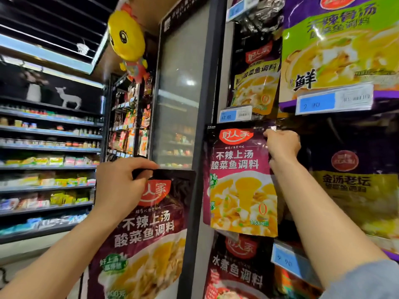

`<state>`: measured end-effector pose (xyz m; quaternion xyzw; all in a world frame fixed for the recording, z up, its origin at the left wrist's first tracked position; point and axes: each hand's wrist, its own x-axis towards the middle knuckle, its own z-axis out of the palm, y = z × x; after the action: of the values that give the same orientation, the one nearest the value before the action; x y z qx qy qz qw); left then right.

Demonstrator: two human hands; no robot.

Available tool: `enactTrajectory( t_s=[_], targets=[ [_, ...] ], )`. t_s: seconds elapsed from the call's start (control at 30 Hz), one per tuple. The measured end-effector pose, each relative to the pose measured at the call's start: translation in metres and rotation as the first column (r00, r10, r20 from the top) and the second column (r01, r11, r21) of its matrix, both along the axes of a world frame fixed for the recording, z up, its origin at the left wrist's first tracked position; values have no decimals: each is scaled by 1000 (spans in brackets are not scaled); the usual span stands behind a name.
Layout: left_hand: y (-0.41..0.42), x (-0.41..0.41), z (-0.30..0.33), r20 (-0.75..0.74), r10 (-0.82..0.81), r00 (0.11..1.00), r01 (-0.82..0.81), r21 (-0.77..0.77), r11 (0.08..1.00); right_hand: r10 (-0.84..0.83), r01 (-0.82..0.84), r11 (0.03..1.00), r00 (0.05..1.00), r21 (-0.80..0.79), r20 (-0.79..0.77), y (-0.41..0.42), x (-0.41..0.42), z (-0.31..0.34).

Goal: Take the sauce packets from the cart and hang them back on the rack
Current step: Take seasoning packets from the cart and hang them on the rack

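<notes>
Shop aisles are filling the view: long shelves of small goods (49, 147) are running along the left, a tall glass-fronted panel with a dark frame (179, 93) is standing in the middle, and a peg rack of hanging pouches (218, 61) is taking up the right, with blue price tags (315, 103) clipped at the hook ends. The cart is not showing anywhere in this view. Against that rack a glossy purple and yellow sauce packet with a red logo (241, 182) is hanging at its top edge beside the dark frame, with a darker purple pouch (254, 76) above it and a red-printed one (237, 270) below. A second large dark purple foil sauce packet with the same red logo (149, 231) is being held lower and to the left, in front of the frame and apart from the rack. Judging from this, one packet is at its peg or just being seated there, and at least the held one is left to hang; how many remain in the cart cannot be told. The right hand (282, 145) is reaching up with fingers curled, pinching the top right corner of the hanging packet at the hook. The left hand (121, 184) is clamping the top edge of the second packet, fingers folded over it, holding it upright and waiting.
</notes>
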<state>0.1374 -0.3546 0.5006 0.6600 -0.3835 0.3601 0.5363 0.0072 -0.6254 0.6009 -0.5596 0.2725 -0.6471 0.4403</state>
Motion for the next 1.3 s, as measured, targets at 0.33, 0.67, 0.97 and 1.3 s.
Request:
enactTrajectory(
  t_s=[0.33,0.67,0.97,1.3],
  targets=[
    [-24,-2,-4,-26,-50,998,50,-16,999,37,-37,999,999,-21,0,2,-6,15],
    [-25,-13,-5,23,-33,999,33,-12,999,-199,196,960,980,-201,4,8,-16,5],
    [-17,-16,-5,56,-56,997,58,-31,998,-217,210,959,976,-189,-15,25,21,2],
    [-14,-10,-10,96,-25,995,27,-12,1000,-82,81,997,996,9,42,10,20,-8]
  ],
)
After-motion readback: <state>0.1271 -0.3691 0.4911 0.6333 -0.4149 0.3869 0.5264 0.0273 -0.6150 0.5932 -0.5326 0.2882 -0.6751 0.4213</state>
